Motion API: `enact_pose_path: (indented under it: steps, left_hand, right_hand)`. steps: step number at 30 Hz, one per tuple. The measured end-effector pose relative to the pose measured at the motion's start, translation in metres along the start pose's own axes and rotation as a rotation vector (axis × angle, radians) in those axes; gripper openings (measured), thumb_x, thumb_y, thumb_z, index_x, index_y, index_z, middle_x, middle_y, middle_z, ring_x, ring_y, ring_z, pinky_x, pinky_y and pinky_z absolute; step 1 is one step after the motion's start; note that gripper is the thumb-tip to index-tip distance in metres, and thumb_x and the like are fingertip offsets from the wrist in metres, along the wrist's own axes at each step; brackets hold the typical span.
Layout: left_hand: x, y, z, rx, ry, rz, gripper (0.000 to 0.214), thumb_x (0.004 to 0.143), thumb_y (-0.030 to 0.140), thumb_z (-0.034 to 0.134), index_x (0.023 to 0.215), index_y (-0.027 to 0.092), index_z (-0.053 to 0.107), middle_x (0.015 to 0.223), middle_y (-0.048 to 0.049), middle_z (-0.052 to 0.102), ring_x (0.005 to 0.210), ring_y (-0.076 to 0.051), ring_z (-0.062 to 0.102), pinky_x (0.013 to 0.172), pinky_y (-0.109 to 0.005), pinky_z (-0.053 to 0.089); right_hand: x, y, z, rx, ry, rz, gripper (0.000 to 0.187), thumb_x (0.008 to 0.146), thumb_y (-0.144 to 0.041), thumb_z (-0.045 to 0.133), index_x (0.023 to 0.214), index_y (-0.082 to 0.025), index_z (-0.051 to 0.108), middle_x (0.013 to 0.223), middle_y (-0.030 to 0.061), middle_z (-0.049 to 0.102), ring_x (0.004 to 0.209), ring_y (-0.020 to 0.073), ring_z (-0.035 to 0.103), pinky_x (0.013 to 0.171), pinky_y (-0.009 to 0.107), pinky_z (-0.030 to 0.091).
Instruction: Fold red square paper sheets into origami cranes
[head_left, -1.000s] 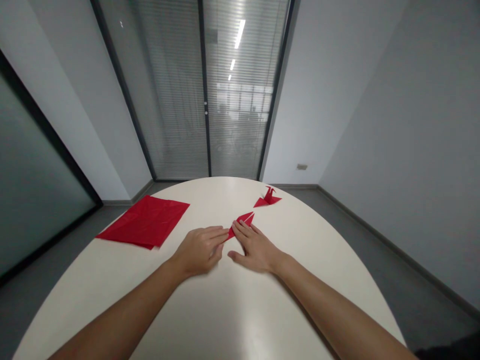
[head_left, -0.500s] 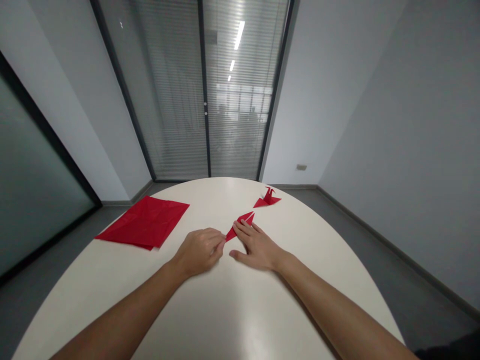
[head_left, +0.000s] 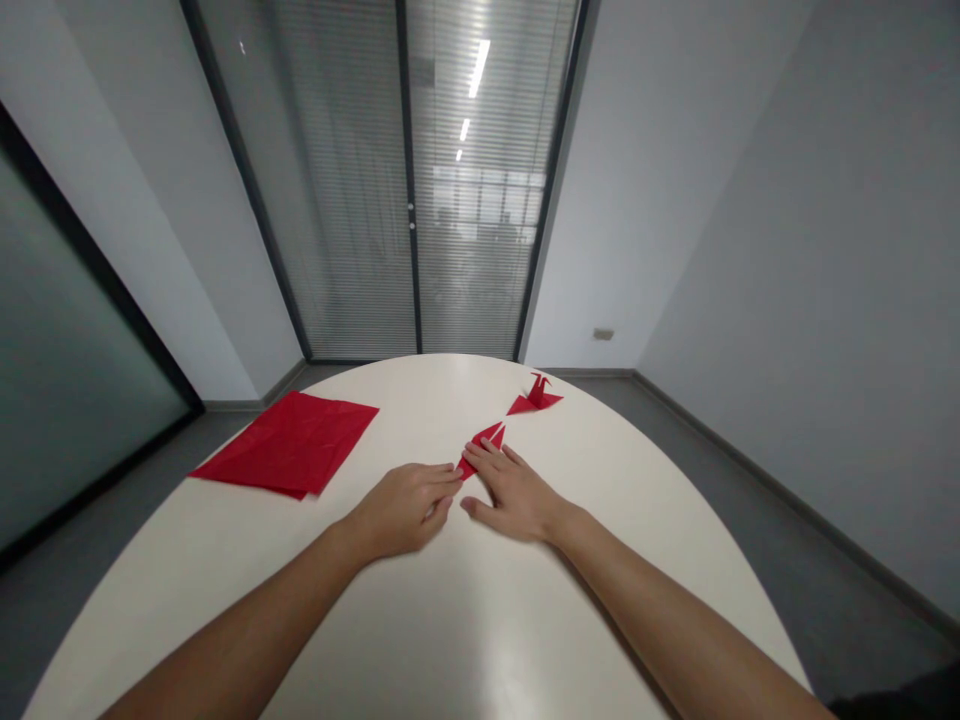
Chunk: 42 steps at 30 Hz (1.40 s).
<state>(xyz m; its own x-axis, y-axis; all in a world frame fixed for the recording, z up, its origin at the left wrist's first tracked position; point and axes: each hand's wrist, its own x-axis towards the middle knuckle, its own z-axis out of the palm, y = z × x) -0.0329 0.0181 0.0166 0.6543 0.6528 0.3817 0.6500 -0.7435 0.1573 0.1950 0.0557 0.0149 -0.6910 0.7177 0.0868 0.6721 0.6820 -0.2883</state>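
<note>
A small folded piece of red origami paper (head_left: 490, 434) lies on the white table, narrow and pointed, with a slit between two points at its far end. My right hand (head_left: 517, 495) rests flat across its middle, fingers stretched out and thumb spread away. My left hand (head_left: 409, 508) is at the paper's near tip, its fingers extended and touching that tip from above, its thumb apart below them. Part of the folded paper is hidden beneath the fingers of both hands.
A finished red paper crane (head_left: 536, 396) stands beyond my right hand near the far table edge. Red paper sheets (head_left: 292, 445) lie stacked at the left edge of the round white table (head_left: 420, 640). Behind it is a glass partition with blinds (head_left: 352, 250).
My left hand's pinch on the near tip has loosened; its fingers now stretch forward over the tip. The folded paper has shifted slightly. My right hand stays almost in place.
</note>
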Motion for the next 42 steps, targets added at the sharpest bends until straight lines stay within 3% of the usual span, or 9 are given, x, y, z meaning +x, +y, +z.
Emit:
enact_pose_path:
  steps: [7, 21, 29, 33, 36, 39, 42]
  left_hand:
    - [0.002, 0.006, -0.006, -0.025, 0.01, -0.002, 0.033, 0.091, 0.018, 0.049, 0.116, 0.016, 0.071, 0.116, -0.007, 0.076, 0.109, -0.022, 0.071, 0.098, -0.04, 0.055]
    - [0.002, 0.007, -0.005, -0.034, -0.007, -0.009, 0.032, 0.09, 0.017, 0.05, 0.111, 0.017, 0.073, 0.115, -0.0059, 0.076, 0.107, -0.023, 0.071, 0.095, -0.04, 0.056]
    - [0.0, 0.008, -0.004, -0.033, 0.011, -0.011, 0.031, 0.089, 0.017, 0.051, 0.111, 0.017, 0.074, 0.115, -0.0057, 0.076, 0.106, -0.022, 0.072, 0.094, -0.039, 0.056]
    - [0.0, 0.008, -0.001, -0.017, 0.04, -0.023, 0.031, 0.09, 0.017, 0.052, 0.111, 0.019, 0.073, 0.113, -0.005, 0.076, 0.106, -0.022, 0.072, 0.094, -0.039, 0.057]
    - [0.0, 0.008, 0.002, 0.0, 0.068, -0.04, 0.029, 0.09, 0.017, 0.052, 0.109, 0.019, 0.074, 0.111, -0.0049, 0.077, 0.106, -0.022, 0.072, 0.095, -0.04, 0.057]
    - [-0.002, 0.006, 0.004, 0.01, 0.082, -0.033, 0.03, 0.089, 0.016, 0.053, 0.111, 0.019, 0.073, 0.11, -0.0058, 0.078, 0.107, -0.023, 0.072, 0.095, -0.04, 0.057]
    - [-0.002, 0.005, 0.006, 0.017, 0.086, -0.033, 0.031, 0.087, 0.015, 0.054, 0.111, 0.018, 0.073, 0.11, -0.0063, 0.077, 0.108, -0.023, 0.071, 0.095, -0.041, 0.056]
  right_hand:
    - [-0.001, -0.002, -0.003, 0.019, 0.031, -0.02, 0.07, 0.093, -0.056, 0.051, 0.148, -0.014, 0.044, 0.158, 0.0146, 0.038, 0.15, 0.0332, 0.025, 0.122, 0.053, 0.019]
    - [-0.001, -0.002, -0.002, 0.011, -0.042, 0.074, 0.087, 0.093, -0.071, 0.037, 0.158, -0.015, 0.026, 0.164, 0.0103, 0.023, 0.154, 0.0327, 0.009, 0.124, 0.052, 0.009]
    - [-0.001, 0.002, 0.002, 0.007, -0.026, 0.104, 0.091, 0.092, -0.074, 0.037, 0.159, -0.014, 0.023, 0.165, 0.009, 0.02, 0.154, 0.0339, 0.007, 0.124, 0.052, 0.01]
    - [-0.002, 0.002, 0.001, -0.01, 0.011, 0.086, 0.095, 0.092, -0.073, 0.036, 0.16, -0.011, 0.014, 0.165, 0.0122, 0.014, 0.154, 0.0336, 0.003, 0.124, 0.051, 0.009]
    - [-0.003, 0.001, -0.001, -0.022, 0.034, -0.009, 0.09, 0.094, -0.071, 0.035, 0.16, -0.013, 0.014, 0.166, 0.0105, 0.011, 0.154, 0.0324, 0.001, 0.124, 0.051, 0.004]
    - [-0.003, 0.0, -0.003, -0.015, -0.012, -0.077, 0.085, 0.096, -0.069, 0.035, 0.159, -0.015, 0.019, 0.165, 0.011, 0.015, 0.154, 0.0308, 0.007, 0.124, 0.05, 0.004]
    - [-0.002, 0.001, -0.002, -0.005, -0.055, -0.03, 0.088, 0.095, -0.069, 0.036, 0.159, -0.011, 0.02, 0.164, 0.0148, 0.018, 0.153, 0.0305, 0.015, 0.124, 0.05, 0.008]
